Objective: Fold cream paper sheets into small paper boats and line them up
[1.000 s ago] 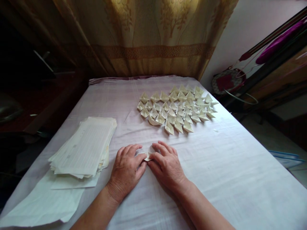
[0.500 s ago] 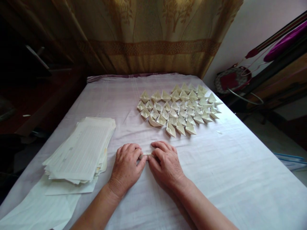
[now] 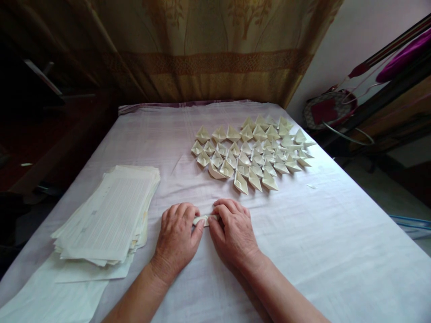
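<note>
A small folded piece of paper (image 3: 204, 220) lies between my two hands, low over the cloth-covered surface. My left hand (image 3: 179, 229) grips its left end, thumb on the near side and fingers curled over the far side. At its right end my right hand (image 3: 235, 228) holds on in the same manner. Much of the folded paper is hidden under the fingers; a short pale strip shows between the thumbs. Beyond my hands stand several folded paper boats (image 3: 242, 159), packed closely in rows.
On the left lies a stack of printed paper sheets (image 3: 104, 215), with looser sheets (image 3: 43, 287) under its near edge. A light checked cloth (image 3: 303, 251) covers the surface. A curtain (image 3: 208, 58) hangs behind; a bag (image 3: 325, 110) is off the right edge.
The thumbs have shifted slightly, and more of the folded paper shows between them. Both hands stay on it. The whole view has moved a little.
</note>
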### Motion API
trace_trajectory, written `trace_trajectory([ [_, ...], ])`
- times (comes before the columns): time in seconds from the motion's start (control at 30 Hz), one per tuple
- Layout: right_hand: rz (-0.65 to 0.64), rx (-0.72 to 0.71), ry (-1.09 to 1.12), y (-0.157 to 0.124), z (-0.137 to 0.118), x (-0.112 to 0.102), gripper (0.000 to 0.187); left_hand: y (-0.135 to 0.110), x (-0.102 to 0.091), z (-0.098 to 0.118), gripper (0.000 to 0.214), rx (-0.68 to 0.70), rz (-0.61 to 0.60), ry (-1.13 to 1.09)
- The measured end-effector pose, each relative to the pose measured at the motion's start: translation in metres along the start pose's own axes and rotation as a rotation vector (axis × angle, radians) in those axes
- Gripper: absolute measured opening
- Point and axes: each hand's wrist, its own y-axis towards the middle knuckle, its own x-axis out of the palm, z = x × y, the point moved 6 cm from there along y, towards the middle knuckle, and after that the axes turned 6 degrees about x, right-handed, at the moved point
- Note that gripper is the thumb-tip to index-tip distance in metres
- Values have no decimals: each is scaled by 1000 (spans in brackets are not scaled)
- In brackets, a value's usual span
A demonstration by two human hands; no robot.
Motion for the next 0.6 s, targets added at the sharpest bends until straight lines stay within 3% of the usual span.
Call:
trace_trajectory([
  [0.6,-8,22,-43,0,-2,3,12,-2,6,-13,11,-86,-5,-90],
])
